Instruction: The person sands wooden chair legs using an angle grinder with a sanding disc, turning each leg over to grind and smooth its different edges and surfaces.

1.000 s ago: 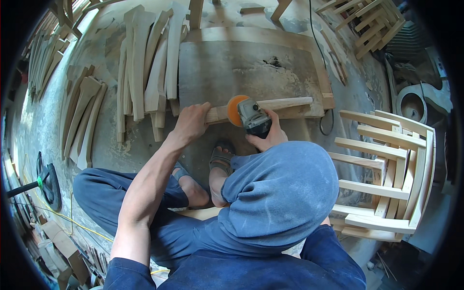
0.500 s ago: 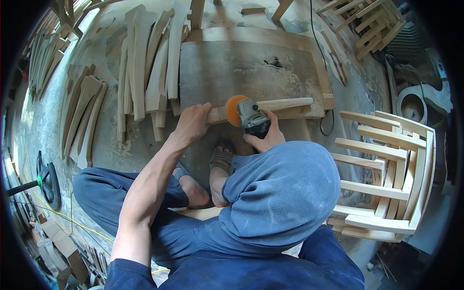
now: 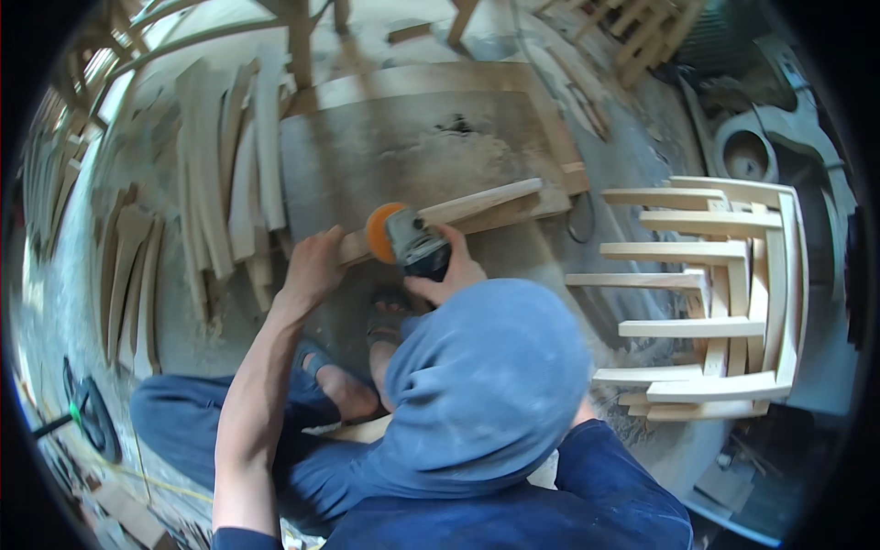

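Note:
My right hand (image 3: pixel 458 270) is wrapped round the body of a grey-and-black angle grinder (image 3: pixel 417 246), which carries an orange sanding disc (image 3: pixel 379 231). That disc is at a pale wooden leg (image 3: pixel 490 195), close to the end gripped by my left hand (image 3: pixel 316 264). Whether the disc's face presses on the wood cannot be made out. The leg lies slantwise along the near edge of a low wooden board (image 3: pixel 367 137), with its far end to the right. My right forearm is mostly hidden behind my raised knee.
Shaped wooden pieces (image 3: pixel 206 174) lie in rows left of the board, with a shorter group (image 3: pixel 128 275) nearer. Slatted wooden frames (image 3: pixel 724 302) are stacked at my right. A cable (image 3: pixel 577 225) runs beside the board. A black hose-like object (image 3: pixel 92 417) lies far left.
The whole view has tilted and shifted, so the board, leg and grinder appear further left. Both hands keep their holds, and the disc stays near the leg's left end.

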`<state>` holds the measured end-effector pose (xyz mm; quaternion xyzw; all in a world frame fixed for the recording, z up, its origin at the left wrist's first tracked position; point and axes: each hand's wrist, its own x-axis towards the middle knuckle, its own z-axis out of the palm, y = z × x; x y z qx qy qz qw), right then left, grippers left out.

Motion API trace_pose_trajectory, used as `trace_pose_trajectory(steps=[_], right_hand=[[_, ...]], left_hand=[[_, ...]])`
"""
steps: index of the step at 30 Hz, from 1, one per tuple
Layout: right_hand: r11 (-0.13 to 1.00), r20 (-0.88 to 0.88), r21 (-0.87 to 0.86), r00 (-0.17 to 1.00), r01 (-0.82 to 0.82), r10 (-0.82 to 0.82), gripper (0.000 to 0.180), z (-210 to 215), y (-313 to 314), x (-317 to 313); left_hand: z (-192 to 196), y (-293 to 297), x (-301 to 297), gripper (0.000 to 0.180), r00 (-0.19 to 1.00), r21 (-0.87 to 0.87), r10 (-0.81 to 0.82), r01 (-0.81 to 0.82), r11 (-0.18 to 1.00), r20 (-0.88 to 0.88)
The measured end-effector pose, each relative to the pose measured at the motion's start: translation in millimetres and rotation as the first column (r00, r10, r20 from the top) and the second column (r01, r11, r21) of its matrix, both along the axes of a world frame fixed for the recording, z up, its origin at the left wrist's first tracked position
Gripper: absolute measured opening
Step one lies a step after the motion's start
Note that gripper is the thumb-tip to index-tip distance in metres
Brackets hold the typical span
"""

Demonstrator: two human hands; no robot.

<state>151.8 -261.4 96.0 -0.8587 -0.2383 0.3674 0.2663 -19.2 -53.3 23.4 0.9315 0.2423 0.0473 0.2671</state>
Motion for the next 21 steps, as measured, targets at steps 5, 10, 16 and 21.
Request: trace_pose_trajectory(steps=[5, 10, 16, 21], right_hand=[[0.995, -0.051, -0.083, 0.997, 0.053, -0.057, 0.106, -10.4, -34.0, 39.5], [0.956, 0.233, 0.246, 0.948, 0.159, -0.217, 0.09, -37.6, -85.1, 124.5], [0.862, 0.005, 0.301, 0.903, 0.408, -0.429, 0.08, -25.2, -76.8, 166.9], [0.992, 0.023, 0.111, 0.998, -0.052, 0.05, 0.095, -6.1, -48.5, 62.5]], left_hand=[[6.3, 1.6, 1.3, 0.032, 1.0, -0.053, 0.017, -0.017, 0.998, -0.008], [10.1, 0.6, 1.7, 0.033, 0.999, -0.095, 0.046, -0.049, 0.994, -0.028], [10.0, 2.0, 4.5, 0.03, 1.0, -0.065, 0.024, -0.024, 0.998, -0.002], [7.3, -5.7, 1.7, 0.03, 1.0, -0.014, 0.015, -0.015, 1.0, -0.009]])
